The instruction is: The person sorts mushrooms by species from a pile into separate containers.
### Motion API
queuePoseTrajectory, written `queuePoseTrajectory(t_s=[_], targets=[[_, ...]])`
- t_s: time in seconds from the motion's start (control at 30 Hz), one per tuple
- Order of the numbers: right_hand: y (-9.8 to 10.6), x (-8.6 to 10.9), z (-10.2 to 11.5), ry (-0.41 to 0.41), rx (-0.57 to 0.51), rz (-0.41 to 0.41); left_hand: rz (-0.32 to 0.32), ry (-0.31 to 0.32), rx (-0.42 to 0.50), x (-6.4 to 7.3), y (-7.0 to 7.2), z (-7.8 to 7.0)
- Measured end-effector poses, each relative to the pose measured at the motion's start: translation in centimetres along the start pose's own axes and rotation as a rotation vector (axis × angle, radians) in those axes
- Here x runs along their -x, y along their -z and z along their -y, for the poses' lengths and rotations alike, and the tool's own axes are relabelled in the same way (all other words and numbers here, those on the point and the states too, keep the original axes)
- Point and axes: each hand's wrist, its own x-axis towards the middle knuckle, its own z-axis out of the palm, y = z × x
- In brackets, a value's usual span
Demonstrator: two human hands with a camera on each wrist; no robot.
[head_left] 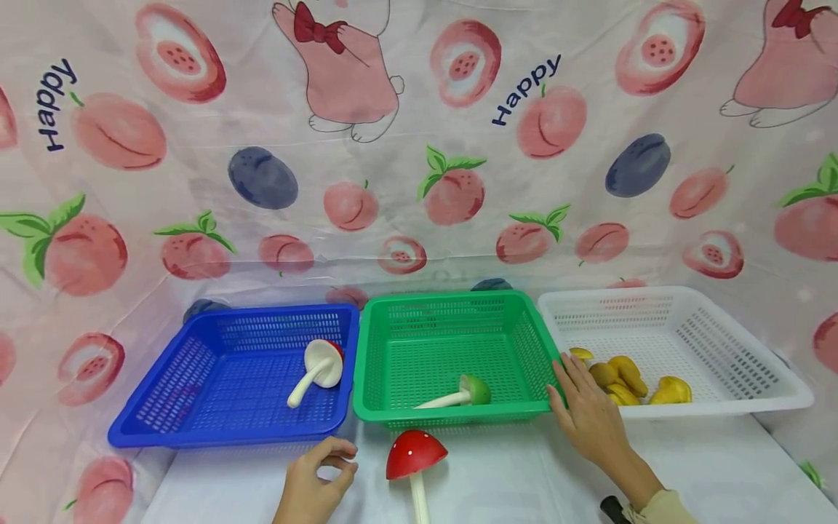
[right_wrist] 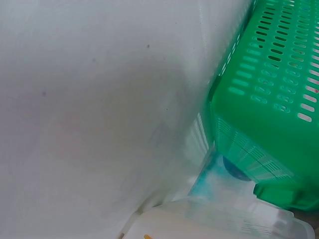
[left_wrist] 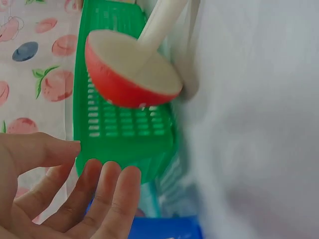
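Observation:
My left hand (head_left: 317, 477) is in front of the blue basket (head_left: 229, 440), fingers loosely bent and nothing between them. To its right is a red-capped toy mushroom (head_left: 415, 457) with white spots, apart from the hand; the frame's lower edge cuts off its white stem. In the left wrist view, the red mushroom (left_wrist: 127, 84) appears beyond the fingertips. My right hand (head_left: 589, 415) rests with extended fingers where the rims of the green basket (head_left: 458, 413) and white basket (head_left: 720, 407) meet. The right wrist view does not show its fingers.
Another red-capped mushroom (head_left: 321, 367) lies in the blue basket. A green-capped mushroom (head_left: 474, 391) is in the green basket. Several yellow mushrooms (head_left: 671, 391) sit in the white basket, partly behind the right hand. A fruit-patterned cloth (head_left: 393, 167) hangs behind the baskets.

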Motion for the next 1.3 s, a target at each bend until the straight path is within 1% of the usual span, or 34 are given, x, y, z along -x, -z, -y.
queuePoseTrajectory(t_s=[0.13,0.17,0.23,0.37,0.47,0.57,0.63,0.87,0.93,1.03,1.1,1.2,1.3], targets=[[-0.1,0.0,0.0,0.002,-0.004,0.002,0.047,-0.009,0.065,0.5,-0.8,0.5],[-0.1,0.0,0.0,0.001,-0.006,0.001,0.066,-0.003,0.085,0.6,-1.0,0.6],[-0.1,0.0,-0.1,-0.001,-0.010,-0.003,0.117,0.012,0.131,0.8,-1.4,0.8],[-0.1,0.1,-0.1,-0.012,-0.016,-0.003,0.229,0.070,0.191,1.0,-2.5,1.2],[-0.1,0.1,-0.1,-0.016,-0.020,-0.004,0.294,0.076,0.194,1.1,-3.3,1.4],[-0.1,0.1,-0.1,-0.012,-0.022,-0.007,0.338,0.065,0.183,1.4,-4.2,1.7],[-0.1,0.1,-0.1,-0.007,-0.020,-0.009,0.355,0.060,0.185,1.7,-4.9,1.7],[0.0,0.1,-0.1,0.000,-0.016,-0.016,0.362,0.062,0.177,2.2,-7.0,1.3],[0.0,0.1,-0.2,0.002,-0.016,-0.017,0.365,0.048,0.159,2.2,-7.5,1.0],[0.1,0.1,-0.2,0.002,-0.013,-0.020,0.370,0.002,0.111,2.3,-8.4,0.6],[0.1,0.2,-0.2,-0.001,-0.011,-0.021,0.384,-0.016,0.083,2.3,-8.9,0.4],[0.0,0.2,-0.3,-0.003,-0.009,-0.018,0.405,-0.038,0.081,2.1,-9.4,0.4],[0.0,0.2,-0.2,-0.004,-0.006,-0.016,0.425,-0.039,0.102,1.9,-9.5,0.4]])
